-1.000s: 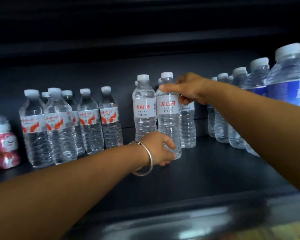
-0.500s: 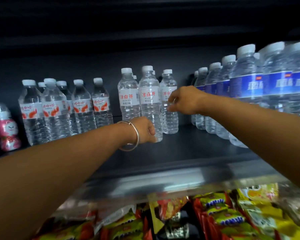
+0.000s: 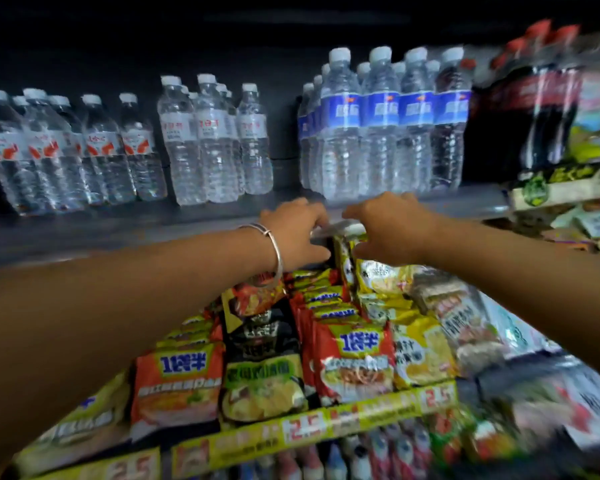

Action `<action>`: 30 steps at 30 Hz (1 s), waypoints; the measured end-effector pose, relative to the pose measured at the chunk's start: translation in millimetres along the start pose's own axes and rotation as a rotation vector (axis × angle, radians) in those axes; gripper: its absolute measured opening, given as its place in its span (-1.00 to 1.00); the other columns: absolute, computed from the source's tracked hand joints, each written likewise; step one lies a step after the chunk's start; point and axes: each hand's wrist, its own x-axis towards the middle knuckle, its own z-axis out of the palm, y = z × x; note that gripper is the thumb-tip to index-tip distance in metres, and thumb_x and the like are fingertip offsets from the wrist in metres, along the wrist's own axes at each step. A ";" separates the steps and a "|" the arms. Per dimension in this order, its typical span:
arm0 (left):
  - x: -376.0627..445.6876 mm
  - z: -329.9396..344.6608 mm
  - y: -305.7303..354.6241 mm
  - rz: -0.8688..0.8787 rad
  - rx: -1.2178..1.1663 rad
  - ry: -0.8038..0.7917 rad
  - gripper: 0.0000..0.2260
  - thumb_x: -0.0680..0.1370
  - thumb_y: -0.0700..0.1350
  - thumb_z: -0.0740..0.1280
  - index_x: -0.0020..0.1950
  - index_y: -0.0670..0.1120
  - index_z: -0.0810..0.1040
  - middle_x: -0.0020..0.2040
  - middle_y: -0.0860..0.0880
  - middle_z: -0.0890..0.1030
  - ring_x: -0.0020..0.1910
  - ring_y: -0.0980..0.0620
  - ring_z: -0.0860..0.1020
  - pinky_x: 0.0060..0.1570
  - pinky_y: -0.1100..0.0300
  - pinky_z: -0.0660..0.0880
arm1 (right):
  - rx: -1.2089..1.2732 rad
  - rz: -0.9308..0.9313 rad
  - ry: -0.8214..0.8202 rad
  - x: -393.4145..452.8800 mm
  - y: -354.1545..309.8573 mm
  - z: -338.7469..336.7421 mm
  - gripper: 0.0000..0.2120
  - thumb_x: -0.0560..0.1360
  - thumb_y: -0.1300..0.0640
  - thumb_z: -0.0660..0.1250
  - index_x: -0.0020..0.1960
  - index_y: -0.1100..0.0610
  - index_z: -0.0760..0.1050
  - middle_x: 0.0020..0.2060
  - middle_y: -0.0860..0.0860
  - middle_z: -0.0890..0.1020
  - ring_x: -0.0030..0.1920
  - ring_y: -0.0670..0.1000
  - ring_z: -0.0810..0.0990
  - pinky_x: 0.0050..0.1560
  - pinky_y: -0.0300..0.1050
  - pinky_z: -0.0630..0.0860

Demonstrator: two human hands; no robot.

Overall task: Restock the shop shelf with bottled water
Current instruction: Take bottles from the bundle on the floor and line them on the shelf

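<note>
- Head view: the dark shelf [image 3: 125, 230] carries three clusters of bottled water, all upright.
- Red-marked bottles [image 3: 101, 150] stand at the left, white-label bottles [image 3: 215, 140] in the middle, blue-label bottles [image 3: 378, 123] at the right.
- Left hand [image 3: 297, 233], with a silver bangle [image 3: 274, 247] on its wrist, sits in front of the shelf edge, its grip loosely spread and holding nothing.
- Right hand [image 3: 392, 226] is just beside it, its fingers likewise relaxed and holding nothing.
- Noodle packets [image 3: 354, 358] fill the tier below, under both hands.
</note>
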 end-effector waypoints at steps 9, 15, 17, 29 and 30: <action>-44.9 182.7 73.3 0.030 -0.067 -0.297 -0.49 0.45 0.03 0.39 0.34 -0.05 0.34 0.33 -0.08 0.35 0.32 -0.12 0.36 0.27 0.05 0.33 | 0.043 0.103 -0.377 -103.9 42.5 166.5 -0.54 0.51 0.00 0.29 0.38 0.06 0.34 0.30 0.12 0.45 0.33 0.16 0.40 0.32 0.09 0.26; -85.0 340.4 87.1 0.044 -0.093 -0.537 -0.51 0.49 -0.01 0.35 0.36 -0.07 0.28 0.33 -0.11 0.32 0.29 -0.14 0.34 0.24 -0.05 0.34 | 0.108 0.152 -0.613 -167.4 43.2 324.4 -0.65 0.51 0.13 0.28 0.28 0.12 0.40 0.21 0.14 0.50 0.26 0.17 0.44 0.21 0.04 0.32; -104.5 397.1 88.6 0.055 -0.084 -0.601 -0.50 0.50 -0.01 0.35 0.37 -0.08 0.26 0.33 -0.11 0.31 0.31 -0.15 0.33 0.24 -0.05 0.33 | 0.126 0.166 -0.670 -191.2 37.3 381.8 -0.69 0.50 0.15 0.28 0.23 0.13 0.40 0.18 0.13 0.51 0.24 0.17 0.46 0.21 0.02 0.32; -252.1 699.7 86.9 0.091 -0.109 -0.892 -0.50 0.48 -0.12 0.33 0.38 -0.01 0.25 0.38 -0.07 0.27 0.36 -0.12 0.26 0.31 -0.03 0.21 | 0.281 0.269 -0.993 -346.1 -45.4 692.5 -0.61 0.53 0.12 0.23 0.34 0.10 0.35 0.27 0.13 0.46 0.32 0.17 0.39 0.31 0.05 0.27; -263.7 720.6 87.0 0.096 -0.105 -0.921 -0.49 0.48 -0.12 0.34 0.40 -0.02 0.24 0.39 -0.07 0.26 0.37 -0.12 0.24 0.31 -0.04 0.20 | 0.291 0.265 -1.034 -357.9 -53.6 714.2 -0.59 0.53 0.12 0.23 0.37 0.10 0.32 0.28 0.13 0.45 0.33 0.17 0.37 0.33 0.06 0.24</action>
